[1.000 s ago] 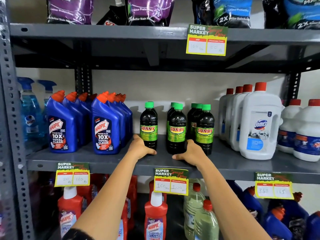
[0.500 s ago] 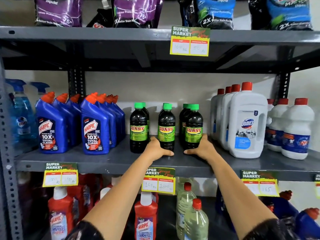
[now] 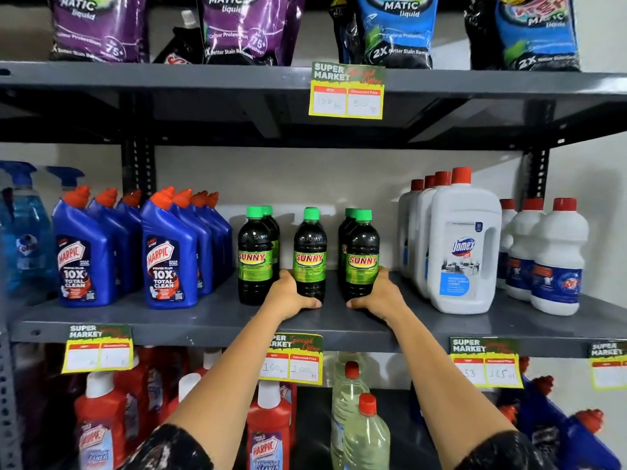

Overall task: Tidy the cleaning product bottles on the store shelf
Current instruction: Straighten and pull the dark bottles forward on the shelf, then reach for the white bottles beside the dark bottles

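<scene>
Dark Sunny bottles with green caps stand in three short rows on the grey middle shelf [image 3: 210,317]. My left hand [image 3: 288,295] wraps the base of the middle Sunny bottle [image 3: 309,256]. My right hand [image 3: 380,295] wraps the base of the right front Sunny bottle [image 3: 362,256]. The left Sunny bottle [image 3: 255,259] stands untouched beside my left hand. Both held bottles are upright on the shelf.
Blue Harpic bottles [image 3: 168,252] stand in rows to the left, with blue spray bottles [image 3: 23,232] beyond. A white Domex jug [image 3: 464,245] and smaller white bottles [image 3: 556,259] stand to the right. Detergent pouches [image 3: 247,28] fill the shelf above; red bottles [image 3: 269,425] sit below.
Both hands shifted right along the row: the left hand from the left bottle to the middle one, the right hand onto the right front bottle. The bottles now stand evenly spaced.
</scene>
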`<state>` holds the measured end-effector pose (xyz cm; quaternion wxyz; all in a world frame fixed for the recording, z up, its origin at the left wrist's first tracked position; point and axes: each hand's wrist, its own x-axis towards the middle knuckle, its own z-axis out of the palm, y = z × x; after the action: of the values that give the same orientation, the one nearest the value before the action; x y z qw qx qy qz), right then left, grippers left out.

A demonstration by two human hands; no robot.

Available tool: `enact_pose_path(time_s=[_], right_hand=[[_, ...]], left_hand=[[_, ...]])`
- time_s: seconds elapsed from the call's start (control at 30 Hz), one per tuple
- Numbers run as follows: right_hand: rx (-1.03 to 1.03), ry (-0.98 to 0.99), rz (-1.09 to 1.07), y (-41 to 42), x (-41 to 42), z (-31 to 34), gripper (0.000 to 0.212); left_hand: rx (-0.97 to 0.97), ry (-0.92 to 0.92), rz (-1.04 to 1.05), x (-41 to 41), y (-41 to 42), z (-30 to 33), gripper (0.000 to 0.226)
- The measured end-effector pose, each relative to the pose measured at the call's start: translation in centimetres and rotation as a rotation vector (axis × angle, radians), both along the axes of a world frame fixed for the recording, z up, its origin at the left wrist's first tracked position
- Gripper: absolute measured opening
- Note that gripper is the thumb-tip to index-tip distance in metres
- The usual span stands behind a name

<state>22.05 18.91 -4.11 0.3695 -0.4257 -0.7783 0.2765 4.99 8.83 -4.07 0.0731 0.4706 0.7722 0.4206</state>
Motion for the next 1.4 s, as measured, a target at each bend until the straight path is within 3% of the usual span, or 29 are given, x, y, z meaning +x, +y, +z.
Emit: enact_pose_path(time_s=[0.6,0.77,0.87,1.1,1.27,1.4], right_hand=[[-0.026,0.018,0.021,0.4,0.0,-0.2,0.089],[-0.052,0.204,0.021,0.3,0.2,0.1,0.120],[0.008,0.270,0.029,-0.1,0.4,0.1,0.122],[0.167,0.331,-0.035,-1.0,0.6,0.2,0.116],[0.158,0.299,-0.020,-1.7,0.6,0.5,0.114],[0.388,0.351,-0.058,-2.9,2.2,0.9,0.087]], left_hand=[[0.004,-0.039,-0.028,0.2,0.0,0.0,0.101],[0.089,0.085,0.009,0.8,-0.3,0.1,0.116],[0.194,0.116,0.031,1.0,-0.5,0.0,0.120],[0.345,0.212,0.035,0.4,-0.4,-0.1,0.116],[0.449,0.318,0.044,0.7,-1.3,0.3,0.108],[0.624,0.561,0.068,2.3,-2.3,0.8,0.082]])
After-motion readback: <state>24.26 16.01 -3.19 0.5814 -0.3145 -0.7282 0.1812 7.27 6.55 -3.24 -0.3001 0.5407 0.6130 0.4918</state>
